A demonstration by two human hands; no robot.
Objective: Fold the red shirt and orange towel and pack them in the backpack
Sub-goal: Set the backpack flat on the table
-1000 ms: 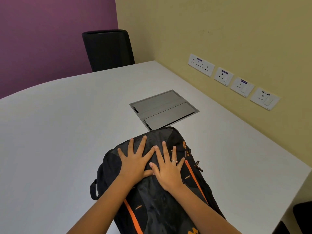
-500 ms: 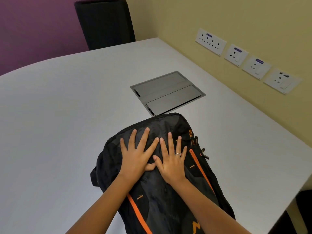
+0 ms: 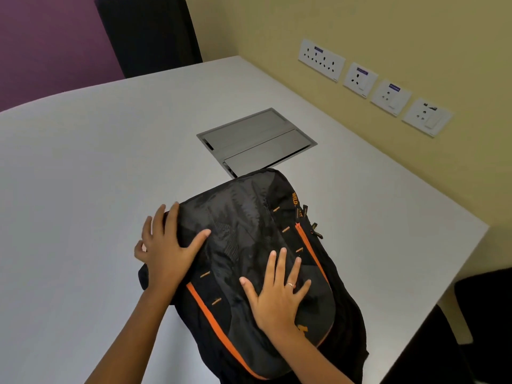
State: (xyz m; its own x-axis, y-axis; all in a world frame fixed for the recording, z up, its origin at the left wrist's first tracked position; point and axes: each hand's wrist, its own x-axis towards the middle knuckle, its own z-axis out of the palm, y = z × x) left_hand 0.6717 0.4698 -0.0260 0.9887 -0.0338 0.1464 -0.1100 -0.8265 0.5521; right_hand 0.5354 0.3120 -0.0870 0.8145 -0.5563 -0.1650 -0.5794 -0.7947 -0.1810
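A black backpack [image 3: 249,217] with orange zip trim lies flat on the white table [image 3: 83,176], its zips closed. My left hand [image 3: 166,245] rests on the backpack's left edge, fingers spread and thumb across the top panel. My right hand [image 3: 277,289] lies flat on the front pocket lower down, fingers straight and spread, a ring on one finger. No red shirt or orange towel shows anywhere; whether they are inside the bag cannot be seen.
A grey metal cable hatch [image 3: 256,142] is set into the table just beyond the backpack. Wall sockets [image 3: 374,87] line the yellow wall on the right. A black chair [image 3: 149,34] stands at the far end, another dark chair [image 3: 484,314] at the right edge.
Both hands were side by side on the upper part of the backpack. The left hand has slid out to the bag's left edge and the right hand has moved down onto the front pocket.
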